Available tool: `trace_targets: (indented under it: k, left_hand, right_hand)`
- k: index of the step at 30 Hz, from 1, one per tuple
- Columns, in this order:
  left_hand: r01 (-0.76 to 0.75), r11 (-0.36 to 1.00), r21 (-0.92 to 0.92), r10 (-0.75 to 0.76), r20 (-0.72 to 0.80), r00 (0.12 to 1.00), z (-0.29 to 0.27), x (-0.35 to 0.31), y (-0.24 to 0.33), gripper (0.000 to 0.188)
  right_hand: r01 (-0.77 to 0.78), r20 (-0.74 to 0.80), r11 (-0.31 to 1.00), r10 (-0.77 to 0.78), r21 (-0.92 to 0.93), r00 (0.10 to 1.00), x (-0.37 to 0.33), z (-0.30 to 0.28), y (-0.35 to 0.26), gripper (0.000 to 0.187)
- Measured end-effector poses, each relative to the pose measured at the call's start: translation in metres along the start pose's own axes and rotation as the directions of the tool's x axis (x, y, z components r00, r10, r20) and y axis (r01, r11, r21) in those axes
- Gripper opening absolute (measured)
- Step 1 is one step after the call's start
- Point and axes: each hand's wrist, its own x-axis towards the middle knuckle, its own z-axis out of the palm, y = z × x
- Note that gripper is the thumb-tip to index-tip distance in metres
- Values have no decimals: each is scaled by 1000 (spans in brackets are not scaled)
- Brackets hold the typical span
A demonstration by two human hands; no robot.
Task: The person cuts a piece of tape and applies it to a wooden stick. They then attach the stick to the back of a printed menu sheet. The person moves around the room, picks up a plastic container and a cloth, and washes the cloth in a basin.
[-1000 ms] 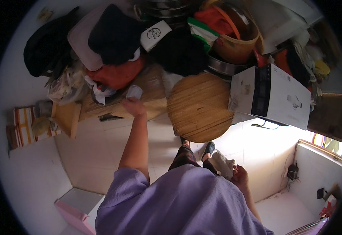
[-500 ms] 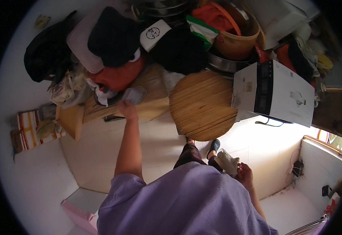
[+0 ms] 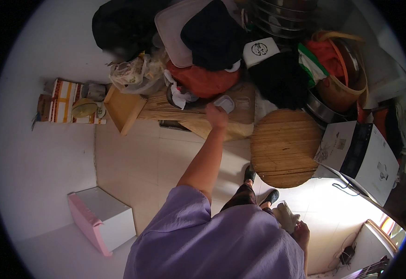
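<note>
My left hand [image 3: 217, 116] stretches forward, its fingers closed on the edge of a small clear plastic container [image 3: 225, 103]. The container is over the front part of a brown wooden surface [image 3: 243, 116], just below a red bag [image 3: 203, 80]; whether it touches the surface I cannot tell. White crumpled plastic [image 3: 182, 98] lies to its left. Down by my right side, my right hand [image 3: 301, 233] is closed on a greyish cloth [image 3: 285, 217], which hangs bunched up.
A round wooden board [image 3: 286, 149] stands at the surface's front, beside a white and black box [image 3: 368, 156]. Behind are dark cloth [image 3: 277, 81], stacked metal pans [image 3: 284, 18] and an orange-brown bucket [image 3: 335, 88]. A wooden tray [image 3: 119, 109] and a pink-edged white box [image 3: 105, 218] are at left.
The whole view has swung left, so things sit farther right in it. Both hands keep hold of the container and the cloth.
</note>
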Motion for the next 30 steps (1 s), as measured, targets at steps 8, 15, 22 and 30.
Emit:
trace_targets:
  k: [8, 15, 22, 30]
  left_hand:
    - [-17, 999, 29, 15, 66, 998, 18, 17, -26, 34]
    - [34, 995, -94, -27, 74, 997, 38, 30, -21, 42]
    - [579, 632, -514, -374, 452, 810, 45, 43, -27, 51]
    - [507, 540, -672, 83, 641, 763, -26, -3, -5, 53]
  right_hand:
    - [-41, -175, 999, 45, 31, 983, -18, 29, -13, 19]
    - [-16, -122, 985, 38, 174, 992, -10, 12, 6, 18]
    - [117, -85, 957, -98, 265, 992, -26, -18, 16, 13]
    - [161, -88, 936, -140, 314, 986, -44, -78, -19, 15]
